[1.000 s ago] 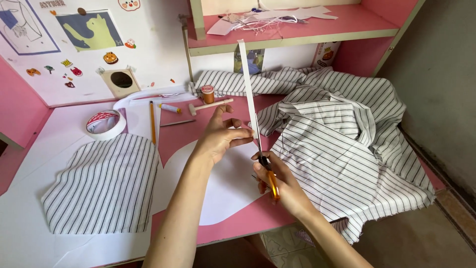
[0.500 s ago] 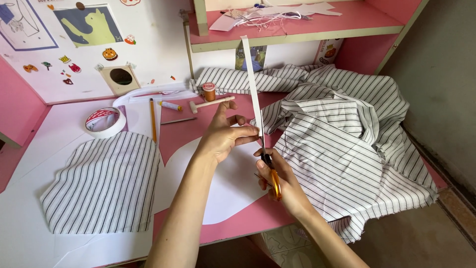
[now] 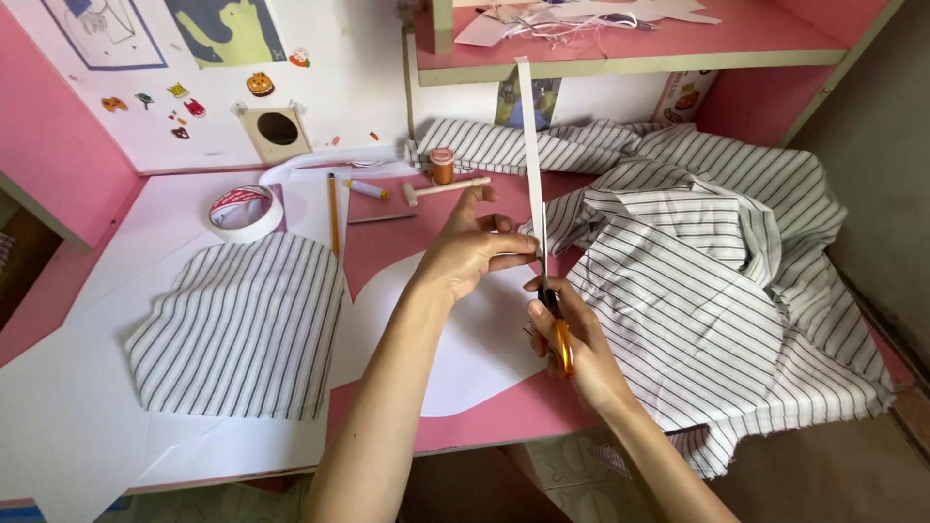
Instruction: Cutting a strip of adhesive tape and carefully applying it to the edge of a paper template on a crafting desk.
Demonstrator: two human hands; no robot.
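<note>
While gripped, strip (image 3: 530, 155) upright, lengthwise.

Matt white paper strip (image 3: 530, 155) and a smooth white paper sheet (image 3: 465, 339) on a smooth pink table (image 3: 387, 242). Soft, crumpled cloth, white with dark stripes (image 3: 717, 281). Glossy orange plastic scissor handle (image 3: 563, 347). Shiny roll of tape (image 3: 245, 212). Wooden pencil (image 3: 333, 200).

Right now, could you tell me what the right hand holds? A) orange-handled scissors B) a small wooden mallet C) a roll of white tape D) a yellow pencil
A: the right hand grips orange-handled scissors at the long white paper strip that the left hand pinches.
</note>
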